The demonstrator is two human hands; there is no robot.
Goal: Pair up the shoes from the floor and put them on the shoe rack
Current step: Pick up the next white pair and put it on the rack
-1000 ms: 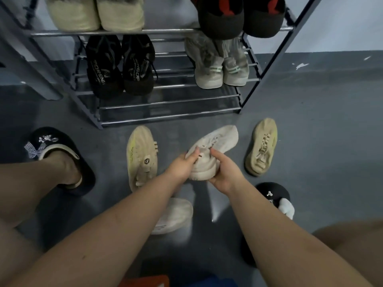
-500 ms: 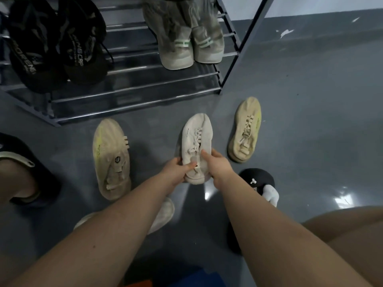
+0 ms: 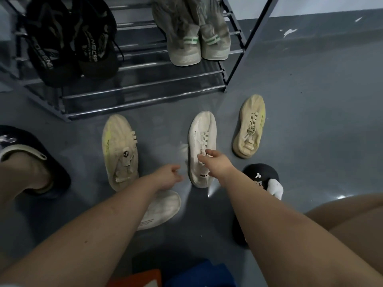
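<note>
A white laced shoe (image 3: 202, 139) stands on the grey floor, toe toward the shoe rack (image 3: 145, 84). My right hand (image 3: 218, 163) pinches its laces at the tongue. My left hand (image 3: 168, 176) hovers just left of the heel, blurred, fingers loosely curled and holding nothing. The second white shoe (image 3: 165, 208) lies on its side, partly hidden under my left forearm. A pale yellow shoe (image 3: 119, 150) lies to the left, and its beige match (image 3: 250, 127) to the right.
On the rack's lower shelf sit a black pair (image 3: 70, 42) and a grey pair with green stripes (image 3: 196, 38). The bottom bars hold nothing. My feet wear black slippers at the left (image 3: 27, 146) and right (image 3: 259, 175).
The white shoe was turned from slanted to toe-forward and set down on the floor. My left hand has let go and drawn back to the left; the right hand stays on the laces.
</note>
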